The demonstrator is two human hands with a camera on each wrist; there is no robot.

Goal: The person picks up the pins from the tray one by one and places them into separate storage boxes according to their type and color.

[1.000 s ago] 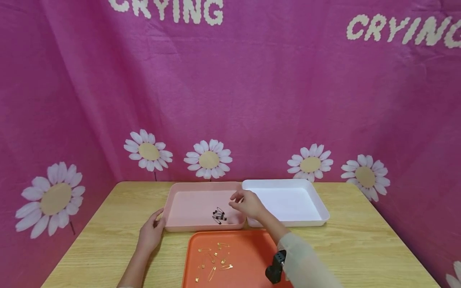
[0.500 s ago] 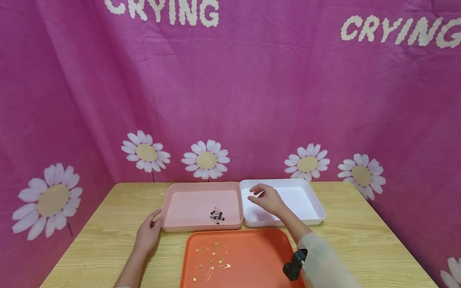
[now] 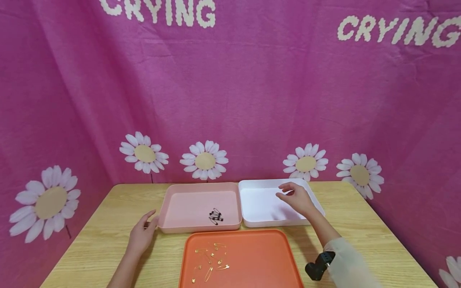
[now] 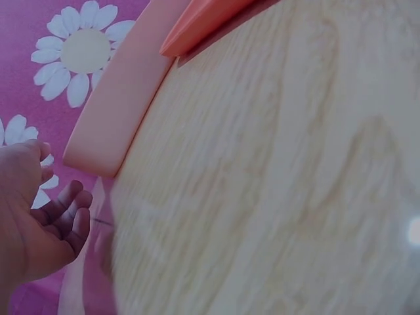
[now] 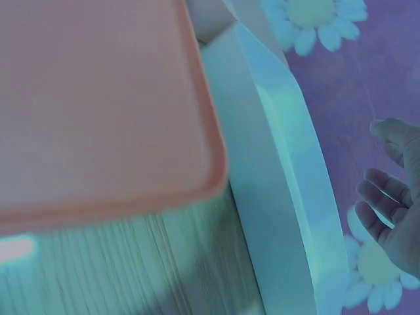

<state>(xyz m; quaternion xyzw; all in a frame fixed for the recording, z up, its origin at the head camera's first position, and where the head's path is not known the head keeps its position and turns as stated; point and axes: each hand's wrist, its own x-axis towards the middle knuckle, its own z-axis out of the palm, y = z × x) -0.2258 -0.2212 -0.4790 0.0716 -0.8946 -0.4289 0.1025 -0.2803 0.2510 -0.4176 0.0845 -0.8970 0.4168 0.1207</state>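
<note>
**Gold pins (image 3: 220,262) near, black pins (image 3: 216,218) beyond**

The gold pins lie scattered on the orange tray (image 3: 259,260). Beyond, the left hand (image 3: 141,237), relaxed and gripping nothing, is just beside the pink tray (image 3: 192,206), where the black pins lie heaped. The right hand (image 3: 298,199), thumb and forefinger parted, hovers unladen above the white tray (image 3: 260,202). Behind these 2 trays hangs a magenta curtain (image 3: 248,100).
</note>
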